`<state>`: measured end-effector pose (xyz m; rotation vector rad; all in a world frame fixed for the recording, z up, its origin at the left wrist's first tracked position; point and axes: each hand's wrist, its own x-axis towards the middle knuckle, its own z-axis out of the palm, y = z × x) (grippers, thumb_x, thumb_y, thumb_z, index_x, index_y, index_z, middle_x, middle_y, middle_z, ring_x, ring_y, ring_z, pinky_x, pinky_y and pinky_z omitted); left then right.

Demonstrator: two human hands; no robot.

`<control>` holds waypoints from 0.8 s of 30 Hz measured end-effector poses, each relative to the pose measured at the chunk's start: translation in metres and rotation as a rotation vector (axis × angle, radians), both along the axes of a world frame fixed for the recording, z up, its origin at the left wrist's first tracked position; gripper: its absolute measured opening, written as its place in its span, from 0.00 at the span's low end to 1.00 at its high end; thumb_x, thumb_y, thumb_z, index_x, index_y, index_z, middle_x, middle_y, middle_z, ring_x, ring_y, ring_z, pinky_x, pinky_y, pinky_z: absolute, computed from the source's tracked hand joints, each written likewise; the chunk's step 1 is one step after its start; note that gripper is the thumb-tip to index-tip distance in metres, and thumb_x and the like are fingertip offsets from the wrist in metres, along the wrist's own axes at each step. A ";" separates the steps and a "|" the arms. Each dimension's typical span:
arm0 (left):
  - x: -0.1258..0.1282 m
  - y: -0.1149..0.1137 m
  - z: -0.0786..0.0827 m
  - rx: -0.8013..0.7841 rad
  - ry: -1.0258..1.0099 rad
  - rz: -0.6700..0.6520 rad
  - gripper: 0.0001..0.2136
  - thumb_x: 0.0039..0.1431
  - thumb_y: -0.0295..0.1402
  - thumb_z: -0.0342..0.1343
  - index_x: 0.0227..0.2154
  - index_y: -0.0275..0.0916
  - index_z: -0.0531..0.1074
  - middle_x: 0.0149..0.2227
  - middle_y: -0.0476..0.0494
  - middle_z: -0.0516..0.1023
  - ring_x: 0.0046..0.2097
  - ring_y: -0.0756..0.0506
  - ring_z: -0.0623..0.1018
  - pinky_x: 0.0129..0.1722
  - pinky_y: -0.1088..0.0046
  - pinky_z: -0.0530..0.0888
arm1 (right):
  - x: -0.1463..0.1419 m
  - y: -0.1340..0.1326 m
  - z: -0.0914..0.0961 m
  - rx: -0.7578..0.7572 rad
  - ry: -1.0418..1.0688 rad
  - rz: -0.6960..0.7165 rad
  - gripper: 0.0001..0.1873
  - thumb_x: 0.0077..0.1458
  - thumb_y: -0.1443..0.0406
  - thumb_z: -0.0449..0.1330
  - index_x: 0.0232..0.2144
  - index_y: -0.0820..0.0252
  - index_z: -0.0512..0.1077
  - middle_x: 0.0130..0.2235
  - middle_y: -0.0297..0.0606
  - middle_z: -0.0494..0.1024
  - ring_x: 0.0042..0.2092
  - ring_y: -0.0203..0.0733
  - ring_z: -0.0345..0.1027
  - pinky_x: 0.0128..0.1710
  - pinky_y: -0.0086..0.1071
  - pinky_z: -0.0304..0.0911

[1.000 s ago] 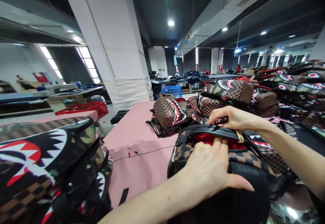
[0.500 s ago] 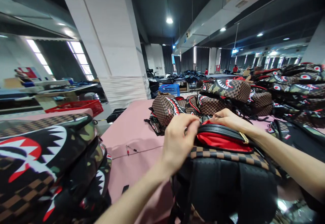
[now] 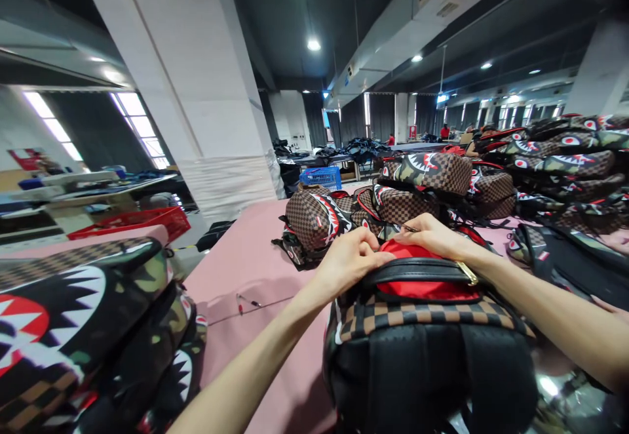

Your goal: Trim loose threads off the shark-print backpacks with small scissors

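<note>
A black backpack (image 3: 442, 368) with brown checkered trim stands upright in front of me, its back panel and straps facing me. Its top is unzipped, and the red lining (image 3: 422, 290) shows below a black handle (image 3: 417, 268). My left hand (image 3: 351, 257) is closed at the opening's left side, fingers curled and thumb on the edge of the backpack. On the far side of the opening, my right hand (image 3: 435, 234) is closed around a thin dark thing, too small to name. A gold zipper pull (image 3: 466, 273) hangs by my right wrist.
Shark-mouth backpacks (image 3: 73, 316) are stacked at left on the pink table (image 3: 255, 263). More checkered backpacks (image 3: 314, 221) lie beyond, with a high pile (image 3: 565, 158) at right. A pen (image 3: 248, 301) lies mid-table. A blue crate (image 3: 320, 178) and white pillar (image 3: 196, 93) stand behind.
My left hand has shifted from above the opening's left side down onto its edge. The opening shows more red lining behind the handle. My view has turned slightly right.
</note>
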<state>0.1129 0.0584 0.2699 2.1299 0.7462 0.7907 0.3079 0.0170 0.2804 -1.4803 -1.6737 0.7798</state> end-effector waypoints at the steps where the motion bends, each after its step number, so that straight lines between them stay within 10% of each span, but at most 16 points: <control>1: 0.002 0.001 0.002 0.056 0.034 0.027 0.13 0.47 0.43 0.57 0.26 0.37 0.66 0.18 0.56 0.62 0.22 0.53 0.61 0.22 0.78 0.56 | 0.000 0.001 0.000 -0.002 0.005 0.009 0.23 0.42 0.48 0.60 0.17 0.63 0.64 0.17 0.27 0.60 0.20 0.29 0.48 0.20 0.27 0.41; 7: 0.005 0.001 0.010 0.230 0.152 0.022 0.10 0.53 0.40 0.51 0.24 0.38 0.68 0.24 0.51 0.70 0.27 0.51 0.67 0.26 0.77 0.60 | 0.001 0.008 -0.003 -0.018 0.076 0.056 0.21 0.41 0.50 0.61 0.18 0.63 0.65 0.17 0.27 0.61 0.21 0.29 0.50 0.21 0.27 0.45; 15: 0.017 0.018 -0.016 -0.370 -0.185 0.056 0.15 0.42 0.45 0.55 0.18 0.36 0.65 0.15 0.54 0.60 0.19 0.55 0.56 0.20 0.78 0.52 | 0.010 0.002 0.016 -0.055 -0.145 0.145 0.18 0.43 0.52 0.60 0.21 0.63 0.72 0.19 0.29 0.66 0.21 0.30 0.52 0.21 0.27 0.46; 24: 0.021 0.020 -0.016 -0.350 -0.205 0.045 0.17 0.43 0.46 0.55 0.18 0.35 0.65 0.16 0.54 0.61 0.20 0.54 0.58 0.21 0.78 0.54 | 0.062 -0.028 0.020 -0.060 -0.245 -0.014 0.17 0.45 0.54 0.60 0.19 0.62 0.70 0.16 0.28 0.62 0.19 0.29 0.49 0.19 0.27 0.42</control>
